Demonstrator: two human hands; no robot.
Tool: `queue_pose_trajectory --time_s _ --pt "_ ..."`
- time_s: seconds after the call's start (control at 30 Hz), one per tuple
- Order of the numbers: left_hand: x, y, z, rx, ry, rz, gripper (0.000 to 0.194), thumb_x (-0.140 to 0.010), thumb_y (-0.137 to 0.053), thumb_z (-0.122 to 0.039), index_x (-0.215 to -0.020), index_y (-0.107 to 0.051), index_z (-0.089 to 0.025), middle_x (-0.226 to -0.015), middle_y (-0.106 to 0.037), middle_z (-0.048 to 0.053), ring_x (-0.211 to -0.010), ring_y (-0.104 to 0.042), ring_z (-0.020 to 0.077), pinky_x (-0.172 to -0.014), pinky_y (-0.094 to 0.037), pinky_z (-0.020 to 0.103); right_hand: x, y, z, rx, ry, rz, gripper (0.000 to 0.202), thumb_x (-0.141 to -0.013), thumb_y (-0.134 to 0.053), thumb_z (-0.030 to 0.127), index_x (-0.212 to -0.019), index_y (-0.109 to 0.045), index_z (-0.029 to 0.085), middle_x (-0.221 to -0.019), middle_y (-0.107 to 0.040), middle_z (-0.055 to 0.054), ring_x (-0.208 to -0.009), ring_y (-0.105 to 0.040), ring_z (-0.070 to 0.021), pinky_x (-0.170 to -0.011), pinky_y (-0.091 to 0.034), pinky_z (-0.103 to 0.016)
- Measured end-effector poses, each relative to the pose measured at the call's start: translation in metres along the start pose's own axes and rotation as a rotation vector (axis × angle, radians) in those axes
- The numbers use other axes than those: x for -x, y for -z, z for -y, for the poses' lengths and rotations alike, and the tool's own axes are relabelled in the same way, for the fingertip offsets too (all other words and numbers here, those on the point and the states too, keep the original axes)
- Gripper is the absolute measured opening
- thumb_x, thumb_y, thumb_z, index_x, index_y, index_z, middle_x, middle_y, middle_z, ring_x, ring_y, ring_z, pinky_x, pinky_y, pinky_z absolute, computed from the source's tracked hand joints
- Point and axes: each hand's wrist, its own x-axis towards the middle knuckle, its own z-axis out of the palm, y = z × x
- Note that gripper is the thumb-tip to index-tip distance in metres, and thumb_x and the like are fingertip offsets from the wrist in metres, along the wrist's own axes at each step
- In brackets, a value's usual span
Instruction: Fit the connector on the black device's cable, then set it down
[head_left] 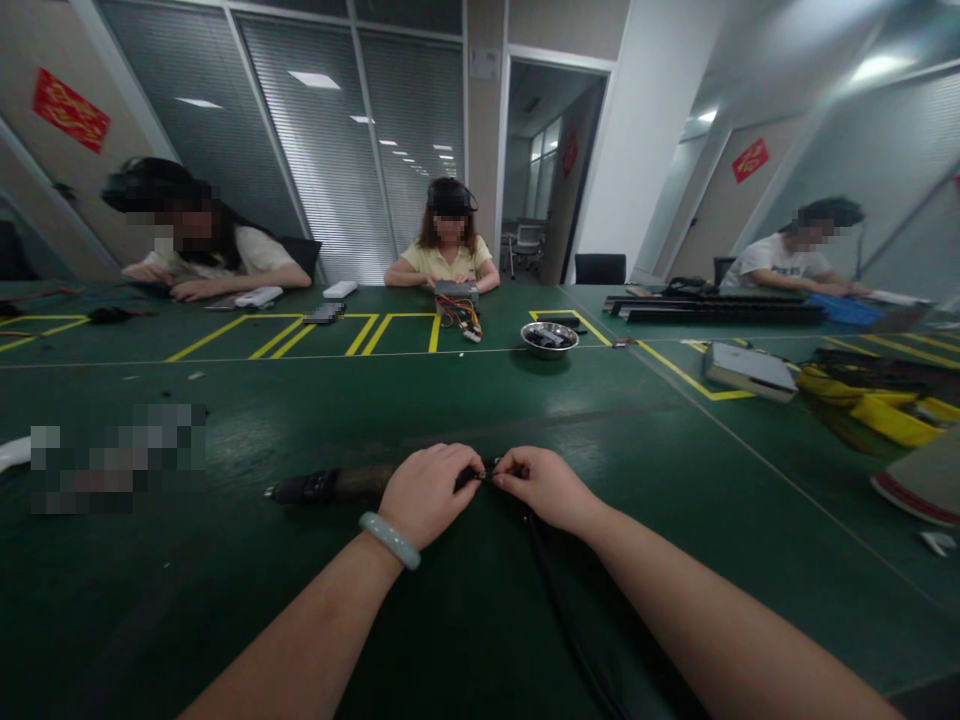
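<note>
from afar i see the left hand [426, 492] and right hand [549, 486] pinching a small dark part [486, 474] near a tool [324, 487], work seemingly unfinished.

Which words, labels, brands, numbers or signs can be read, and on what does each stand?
No text is clearly readable.
Left red rectangular sign with gold marks: too blurred.
Right red rectangular sign with gold marks: too blurred.
Middle red sign: too small.
White fabric T-shirt, right: dark letters, too blurred.
</note>
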Motion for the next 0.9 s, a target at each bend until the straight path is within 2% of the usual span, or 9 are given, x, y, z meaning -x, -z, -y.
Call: queue_pose_trajectory --time_s 0.47,0.7,0.9 --pt "-0.0011 -0.0001 0.0014 -0.005 -0.032 0.005 0.011 -0.086 -0.056 -0.028 -0.094 -0.065 -0.026 -0.103 -0.066 -0.001 -0.094 -0.058 0.0183 -0.084 -0.044 0.034 -0.0004 -0.0035 0.001 0.091 0.056 -0.03 0.01 -0.081 -0.065 0.027 -0.087 -0.071 0.022 -0.089 -0.067 -0.001 -0.082 -0.059 -0.0153 -0.072 -0.041 -0.026" --pt "-0.0011 0.0011 -0.0012 -0.008 -0.019 0.001 0.011 -0.087 -0.056 -0.029 -0.093 -0.064 -0.026 -0.099 -0.066 -0.002 -0.09 -0.058 0.0182 -0.079 -0.044 0.034 -0.0008 -0.0061 0.004 0.124 0.061 -0.055 0.011 -0.082 -0.064 0.028 -0.088 -0.071 0.023 -0.09 -0.067 -0.001 -0.084 -0.059 -0.0165 -0.077 -0.041 -0.027" --pt "-0.0014 0.0009 -0.0016 -0.004 -0.012 0.003 0.012 -0.087 -0.055 -0.031 -0.094 -0.065 -0.026 -0.099 -0.067 -0.001 -0.09 -0.059 0.0181 -0.081 -0.045 0.034 0.0038 -0.0011 0.0067 0.242 0.038 -0.054 0.015 -0.08 -0.067 0.033 -0.09 -0.071 0.023 -0.086 -0.064 -0.003 -0.077 -0.057 -0.0153 -0.071 -0.041 -0.027"
